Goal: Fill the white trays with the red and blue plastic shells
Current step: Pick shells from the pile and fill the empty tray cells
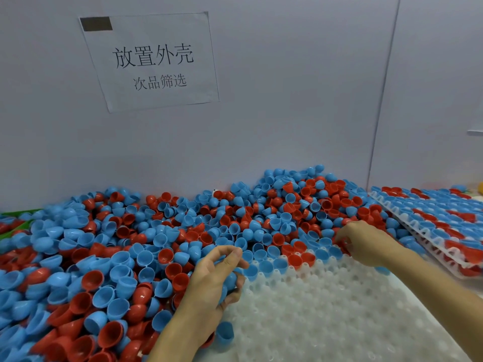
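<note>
A big heap of red and blue plastic shells (162,239) covers the table from the left to the back wall. In front of me lies a white tray (326,309) with rows of pegs; only its far row carries shells (295,259). My left hand (217,280) is at the tray's left edge with its fingers curled round a blue shell (230,280). My right hand (366,242) rests at the tray's far right corner, fingertips among red shells there; whether it holds one is hidden.
A filled white tray (428,228) of red and blue shells lies tilted at the right, on top of another. A paper sign (151,61) hangs on the grey wall behind the heap. A green bin edge (15,214) shows at the far left.
</note>
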A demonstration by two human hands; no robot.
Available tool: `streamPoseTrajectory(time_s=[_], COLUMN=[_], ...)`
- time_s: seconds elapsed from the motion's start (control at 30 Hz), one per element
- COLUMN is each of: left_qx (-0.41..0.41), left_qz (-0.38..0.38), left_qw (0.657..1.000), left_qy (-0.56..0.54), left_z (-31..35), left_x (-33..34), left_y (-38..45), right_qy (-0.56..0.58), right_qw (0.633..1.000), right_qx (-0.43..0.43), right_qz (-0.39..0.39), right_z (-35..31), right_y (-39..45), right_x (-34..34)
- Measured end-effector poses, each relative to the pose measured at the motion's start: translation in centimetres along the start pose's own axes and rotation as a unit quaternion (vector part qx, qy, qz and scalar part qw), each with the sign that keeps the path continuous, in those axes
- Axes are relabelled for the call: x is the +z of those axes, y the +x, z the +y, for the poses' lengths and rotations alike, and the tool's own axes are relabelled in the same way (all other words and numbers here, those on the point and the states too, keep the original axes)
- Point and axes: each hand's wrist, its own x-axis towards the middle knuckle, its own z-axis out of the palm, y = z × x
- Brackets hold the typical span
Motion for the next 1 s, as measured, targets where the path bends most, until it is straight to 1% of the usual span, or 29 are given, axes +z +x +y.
streamPoseTrajectory(time_s=[0.1, 0.23, 0.5, 0.6, 0.77, 0.83, 0.9, 1.0], left_qx=[-0.001, -0.002, -0.015, -0.023, -0.045, -0.045, -0.040, -0.028], left_qz=[0.001, 0.001, 0.009, 0.013, 0.024, 0.030, 0.034, 0.047], left_qw=[1.000, 1.000, 1.000, 0.998, 0.993, 0.991, 0.990, 0.989], left_qy=[-0.001, -0.006, -0.025, -0.048, -0.103, -0.122, -0.131, -0.135], left_z=[0.0, 0.0, 0.1, 0.2, 0.4, 0.3, 0.4, 0.4], left_x=[0.0, -0.1, -0.2, -0.2, -0.5, -0.7, -0.6, -0.5], left_y=[0.0, 0.0, 0.0, 0.0, 0.2, 0.3, 0.2, 0.2], right_qy=[-0.006, 0.010, 0.029, 0.018, 0.053, 0.057, 0.071, 0.164], right_qw=[1.000, 0.999, 1.000, 1.000, 0.998, 0.997, 0.996, 0.982], right_qx=[-0.004, -0.007, -0.004, 0.001, 0.028, 0.036, 0.026, -0.033], right_qz=[-0.006, -0.033, -0.007, -0.002, 0.011, 0.031, 0.056, 0.088], right_z=[0.0, 0.1, 0.3, 0.3, 0.3, -0.4, -2.1, -6.3], right_y=[0.1, 0.4, 0.5, 0.4, 0.2, 0.0, -0.5, -1.7], right_x=[0.1, -0.5, -0.6, 0.0, -0.4, -1.2, -2.2, -3.7])
